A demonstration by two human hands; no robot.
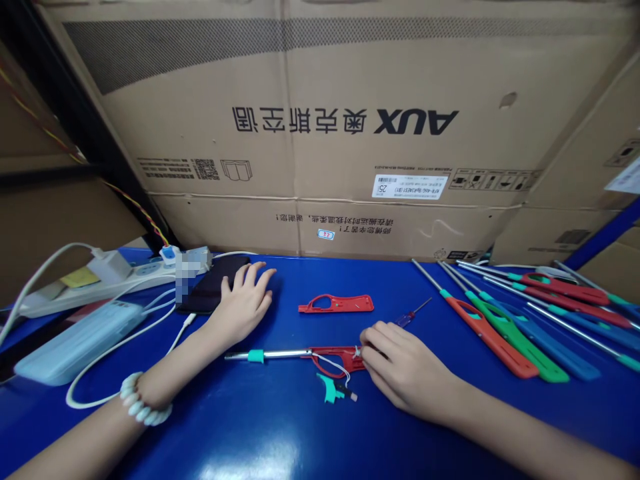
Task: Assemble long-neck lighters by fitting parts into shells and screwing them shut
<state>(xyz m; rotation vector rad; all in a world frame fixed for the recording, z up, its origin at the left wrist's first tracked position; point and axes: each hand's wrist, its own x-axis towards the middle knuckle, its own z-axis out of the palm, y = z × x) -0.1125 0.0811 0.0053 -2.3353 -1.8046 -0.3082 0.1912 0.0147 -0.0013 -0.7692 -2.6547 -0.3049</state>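
Note:
My left hand (243, 301) hovers or rests, fingers spread, at the right edge of a dark phone-like device (213, 283); it grips nothing. My right hand (403, 367) has its fingers curled round the end of a red long-neck lighter (340, 353), which lies opened up with its metal tube (285, 355) pointing left. A turquoise collar (255, 357) sits on the tube. White wires run from the handle to a black igniter piece (349, 394) beside a turquoise trigger (327, 387). Behind lies the loose red handle half (357, 305). My fingertips hide the handle's right end.
A purple-handled screwdriver (407, 318) lies behind my right hand. Several long lighters, among them an orange one (493, 337) and a green one (525, 343), fan out at right. At left are a light-blue power bank (80, 343), cables and a power strip (150, 270). Cardboard (320, 153) walls the back.

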